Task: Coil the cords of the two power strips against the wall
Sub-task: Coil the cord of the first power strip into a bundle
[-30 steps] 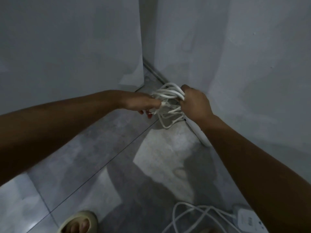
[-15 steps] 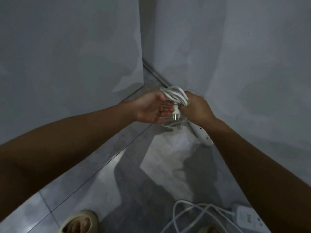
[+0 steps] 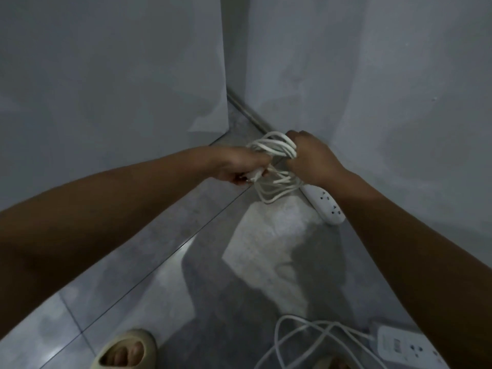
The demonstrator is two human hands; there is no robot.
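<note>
A white power strip lies on the floor along the right wall. Its white cord is gathered in several loops held above the floor. My right hand grips the top of the loops. My left hand grips the plug end of the same cord just left of the bundle. The lower loops hang below both hands. A second white power strip sits at the bottom right, its cord lying in loose loops on the floor.
Grey walls close in on the left and right, meeting in a narrow corner gap. The floor is grey tile. My foot in a beige sandal shows at the bottom edge.
My left hand turned from palm-up under the plug to gripping the plug end over the bundle. The loops hang a little lower and wider. My right hand keeps its hold.
</note>
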